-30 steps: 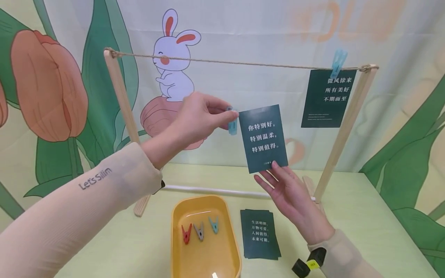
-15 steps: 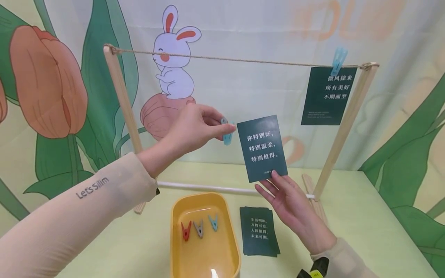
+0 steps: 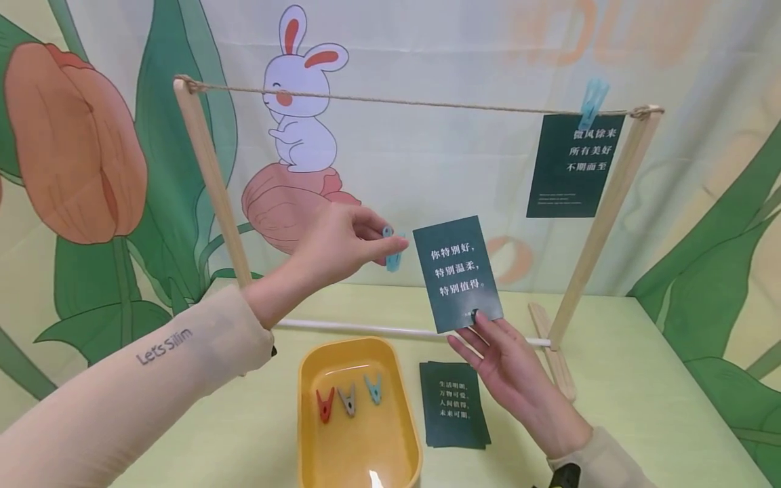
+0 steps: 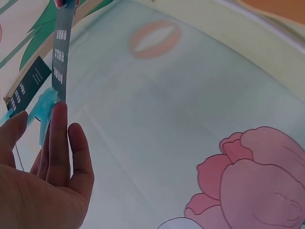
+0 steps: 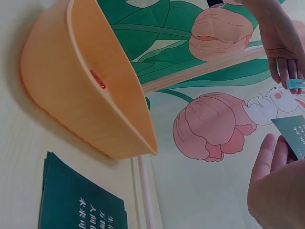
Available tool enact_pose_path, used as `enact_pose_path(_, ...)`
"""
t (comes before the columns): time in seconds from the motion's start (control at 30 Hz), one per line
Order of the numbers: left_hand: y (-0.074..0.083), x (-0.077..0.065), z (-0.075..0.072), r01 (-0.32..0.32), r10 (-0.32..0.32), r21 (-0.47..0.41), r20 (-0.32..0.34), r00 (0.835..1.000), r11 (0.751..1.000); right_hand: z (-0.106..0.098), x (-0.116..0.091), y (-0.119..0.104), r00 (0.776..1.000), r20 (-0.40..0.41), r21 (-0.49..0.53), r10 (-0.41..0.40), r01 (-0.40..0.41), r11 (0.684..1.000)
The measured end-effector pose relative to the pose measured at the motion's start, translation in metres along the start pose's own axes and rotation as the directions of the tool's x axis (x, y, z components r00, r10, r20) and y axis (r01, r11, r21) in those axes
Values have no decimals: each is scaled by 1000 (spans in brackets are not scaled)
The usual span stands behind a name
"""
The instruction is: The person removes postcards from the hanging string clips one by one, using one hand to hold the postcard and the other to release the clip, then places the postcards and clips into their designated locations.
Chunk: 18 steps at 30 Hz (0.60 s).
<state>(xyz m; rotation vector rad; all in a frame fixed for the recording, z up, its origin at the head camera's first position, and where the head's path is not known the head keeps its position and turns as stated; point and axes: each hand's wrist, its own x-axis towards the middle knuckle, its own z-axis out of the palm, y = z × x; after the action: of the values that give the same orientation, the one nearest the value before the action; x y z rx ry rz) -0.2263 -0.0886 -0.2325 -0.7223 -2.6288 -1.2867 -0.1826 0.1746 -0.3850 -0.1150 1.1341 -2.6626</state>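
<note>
My left hand pinches a light blue clothespin between thumb and fingers. Just right of it, a dark green card with white writing is tilted in the air, its lower edge held between the thumb and fingers of my right hand. A small gap separates clothespin and card in the head view. In the left wrist view the clothespin overlaps the card's end; whether they touch I cannot tell. Another green card hangs from the twine by a blue clothespin.
Wooden posts hold up the twine, and a white bar joins them low down. On the table, a yellow tray contains red, grey and blue clothespins. Beside it lies a stack of green cards. A printed cloth hangs behind.
Both hands have come down, away from the twine, carrying the clothespin and card. My left hand has also drifted slightly left. The hanging card stays on the twine.
</note>
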Motion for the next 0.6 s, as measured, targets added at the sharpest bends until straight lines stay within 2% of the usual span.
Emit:
enact_pose_path(0.27,-29,-15,5,76,-76,9,18,997,997,-8,-4,6,997,-72,-4,33,-33,999)
enact_pose_path(0.47,-45,-26,15,118,-118,4,46,992,993,-17,-7,12,992,-120,3,51,-51,999)
enact_pose_path(0.6,-56,-32,21,149,-150,31,50,987,988,-22,-9,17,990,-129,20,63,-61,998)
